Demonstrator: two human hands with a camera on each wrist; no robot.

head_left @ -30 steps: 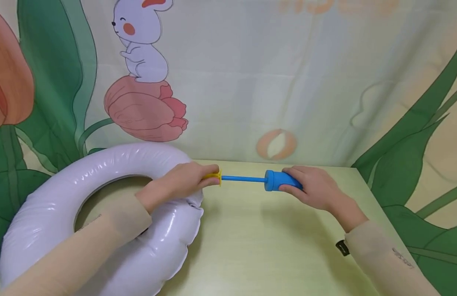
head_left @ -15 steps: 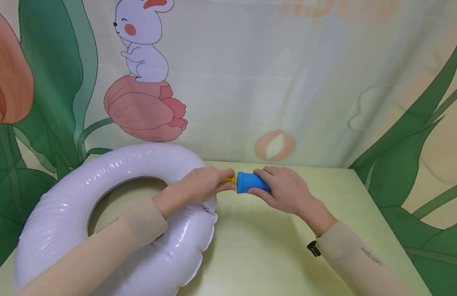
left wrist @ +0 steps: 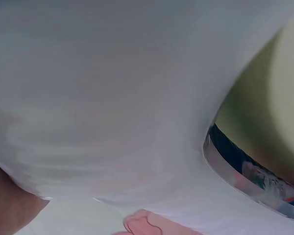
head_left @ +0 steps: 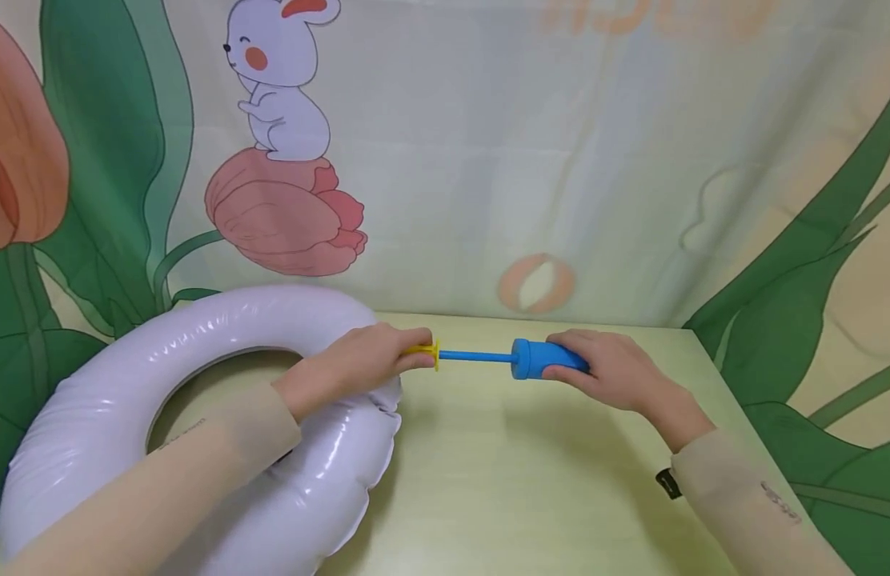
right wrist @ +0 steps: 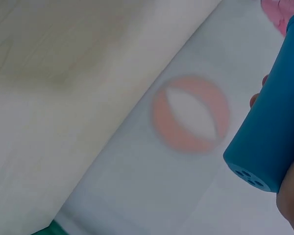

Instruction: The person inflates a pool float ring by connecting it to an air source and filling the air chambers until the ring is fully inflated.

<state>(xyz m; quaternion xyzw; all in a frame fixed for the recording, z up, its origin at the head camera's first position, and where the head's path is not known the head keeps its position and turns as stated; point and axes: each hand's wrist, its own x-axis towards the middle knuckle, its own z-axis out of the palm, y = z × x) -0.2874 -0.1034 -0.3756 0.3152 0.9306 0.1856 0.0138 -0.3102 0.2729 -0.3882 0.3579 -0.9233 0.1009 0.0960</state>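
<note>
A blue hand pump (head_left: 539, 360) is held level above the table between both hands. My right hand (head_left: 618, 368) grips its thick blue barrel. My left hand (head_left: 366, 358) pinches the yellow end piece (head_left: 435, 355), and most of that piece is hidden in the fingers. A thin blue rod (head_left: 477, 357) shows between the two parts. In the right wrist view the barrel (right wrist: 269, 127) ends in a face with several small holes. Under my left forearm a white inflatable swim ring (head_left: 92, 400) leans at the left; its surface (left wrist: 103, 98) fills most of the left wrist view.
The pale green table (head_left: 481, 496) runs back to a fabric curtain (head_left: 445, 160) printed with a rabbit and tulips. A black tag (head_left: 668, 483) hangs by the right sleeve. A dark printed patch (left wrist: 269, 181) shows at the ring's inner edge.
The rod was drawn out, then pushed fully into the barrel as the hands came together. Now the hands are apart again and the rod shows. The ring shifted right, then back left.
</note>
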